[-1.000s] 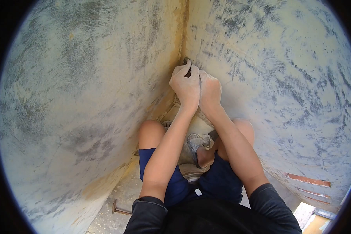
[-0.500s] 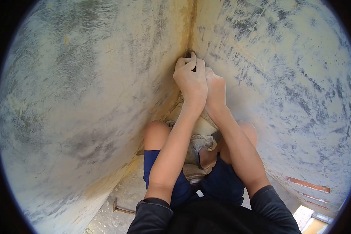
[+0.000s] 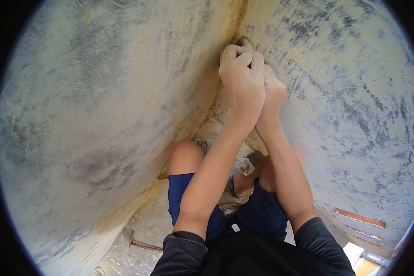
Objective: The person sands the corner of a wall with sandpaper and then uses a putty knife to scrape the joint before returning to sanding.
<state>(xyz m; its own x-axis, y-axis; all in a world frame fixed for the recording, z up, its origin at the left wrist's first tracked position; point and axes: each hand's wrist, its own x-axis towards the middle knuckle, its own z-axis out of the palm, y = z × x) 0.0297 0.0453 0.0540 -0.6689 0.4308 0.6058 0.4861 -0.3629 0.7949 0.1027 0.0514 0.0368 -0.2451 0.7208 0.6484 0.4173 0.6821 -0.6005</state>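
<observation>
Both hands are together at the corner seam [image 3: 239,20] where two patchy grey-and-cream walls meet. My left hand [image 3: 244,80] is closed round a small dark object [image 3: 240,42], of which only a bit shows at the fingertips against the seam. Pressed against its right side is my right hand [image 3: 274,89], its fingers curled in and mostly hidden behind the left hand. What the right fingers hold, if anything, cannot be made out. Pale dust coats both hands.
The left wall [image 3: 101,106] and right wall [image 3: 349,106] rise close on both sides. My bent knees and sandalled feet are below the arms. A thin bar [image 3: 145,245] lies on the floor at lower left. Reddish slots [image 3: 361,218] mark the lower right wall.
Both hands and the dark object have moved up along the seam, away from my body. In the picture they also stand further right, and the view has shifted slightly.
</observation>
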